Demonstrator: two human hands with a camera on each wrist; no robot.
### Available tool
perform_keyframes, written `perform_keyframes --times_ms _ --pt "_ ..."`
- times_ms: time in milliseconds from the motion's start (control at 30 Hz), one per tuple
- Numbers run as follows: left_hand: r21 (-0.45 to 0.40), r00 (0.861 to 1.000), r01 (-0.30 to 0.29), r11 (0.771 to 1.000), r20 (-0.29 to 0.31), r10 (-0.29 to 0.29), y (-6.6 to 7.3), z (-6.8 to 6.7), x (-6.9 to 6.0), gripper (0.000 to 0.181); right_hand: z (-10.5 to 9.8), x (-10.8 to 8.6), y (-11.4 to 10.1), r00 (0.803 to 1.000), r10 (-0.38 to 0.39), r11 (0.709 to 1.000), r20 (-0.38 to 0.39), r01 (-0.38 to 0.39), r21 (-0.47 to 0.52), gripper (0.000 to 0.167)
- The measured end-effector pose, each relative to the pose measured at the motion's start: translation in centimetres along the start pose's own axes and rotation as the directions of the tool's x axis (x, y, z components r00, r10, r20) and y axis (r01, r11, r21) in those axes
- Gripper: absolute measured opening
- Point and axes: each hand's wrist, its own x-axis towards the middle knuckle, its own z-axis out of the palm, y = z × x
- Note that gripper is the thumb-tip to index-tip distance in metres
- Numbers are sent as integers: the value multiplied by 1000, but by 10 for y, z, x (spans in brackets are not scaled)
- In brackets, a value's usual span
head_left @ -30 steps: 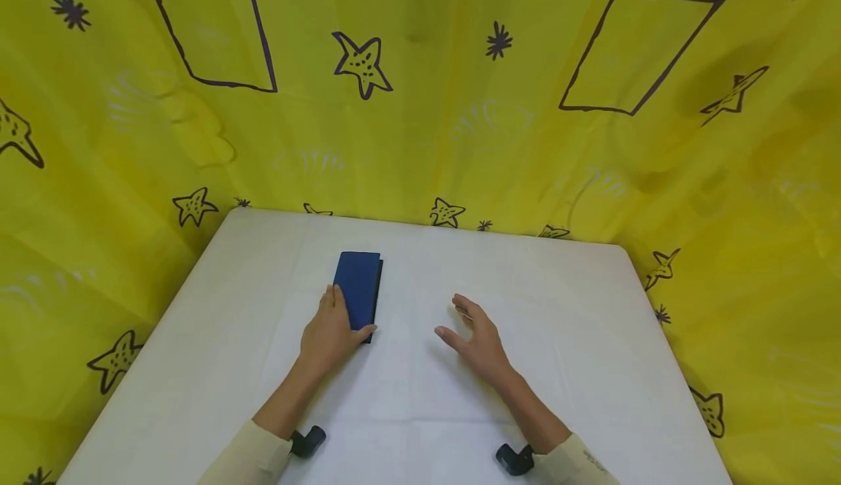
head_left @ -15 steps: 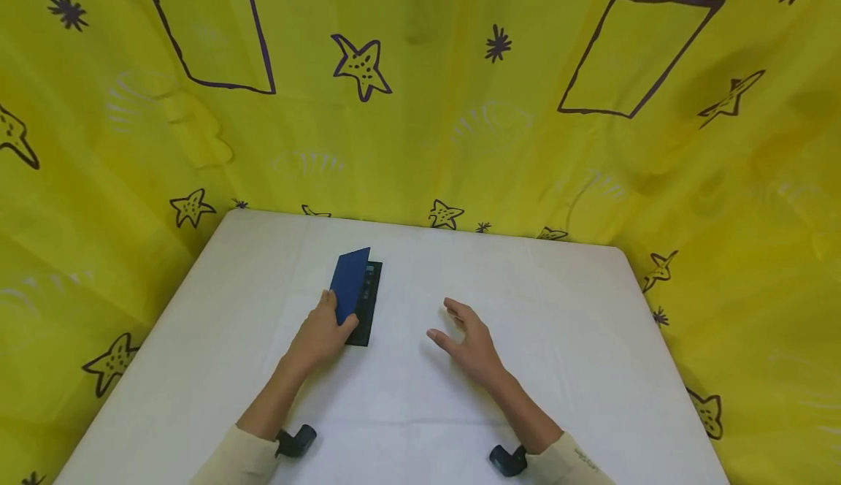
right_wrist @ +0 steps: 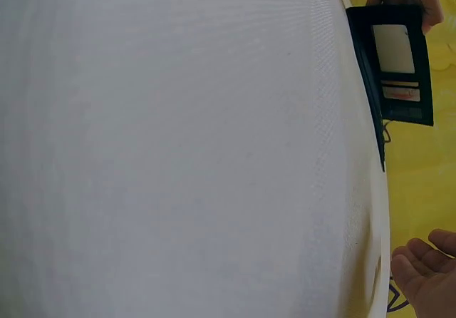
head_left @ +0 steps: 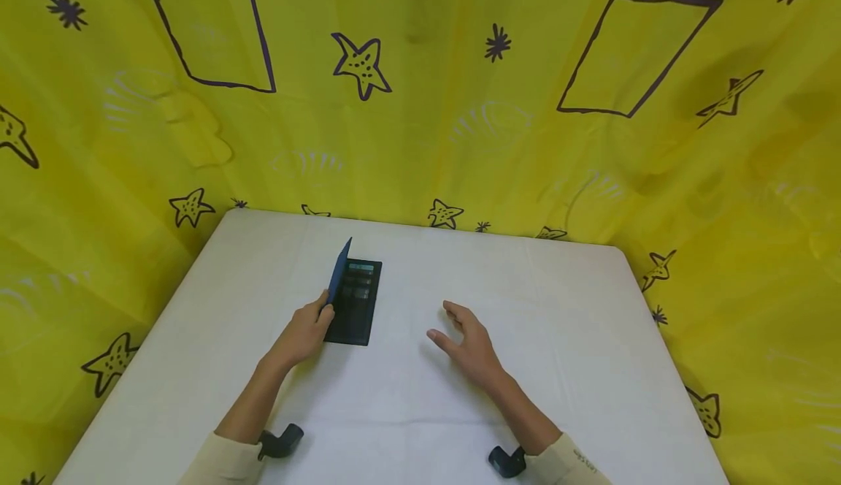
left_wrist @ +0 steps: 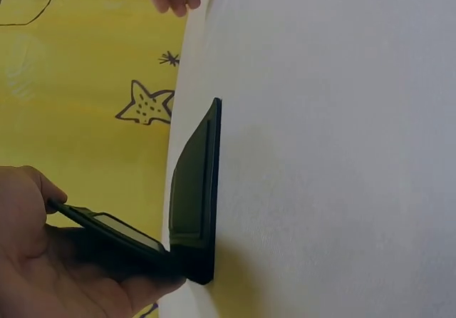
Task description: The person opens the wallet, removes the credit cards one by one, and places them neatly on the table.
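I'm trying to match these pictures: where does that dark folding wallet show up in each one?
Head: the wallet is left of centre, the left hand gripping its raised flap.
Left wrist: wallet left of centre, mostly in the lower half.
Right wrist: wallet at upper right.
Shared landmark: the yellow backdrop.

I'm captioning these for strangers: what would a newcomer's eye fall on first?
Probably the bright yellow fabric backdrop, patterned with dark-outlined stars, filling the head view's upper half. Next, the blue-and-black rectangular folding wallet, left of centre on the white cloth-covered table, its cover held up in the left hand's grip.
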Motion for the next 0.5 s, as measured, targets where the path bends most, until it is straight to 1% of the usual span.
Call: perform_keyframes --times_ms 133,200,333,433,500 --pt "-43 1000 -7 999 24 8 -4 -8 -3 58 0 0 0 1000 -1 1000 2 1 -2 72" --pt "-84 1000 6 996 31 -3 -6 -12 -3 57 0 1 -1 1000 0 1000 5 0 -2 72" --pt "-157 999 31 987 21 -28 -10 -20 -6 56 0 1 -1 1000 1 1000 7 -1 -6 72" --pt "-159 1000 17 987 -1 -18 -13 -26 -9 55 0 0 0 1000 4 1000 7 -4 -7 71" --pt "-139 1000 6 990 -20 -9 -15 -30 -11 53 1 0 0 1000 8 1000 9 -8 -3 71"
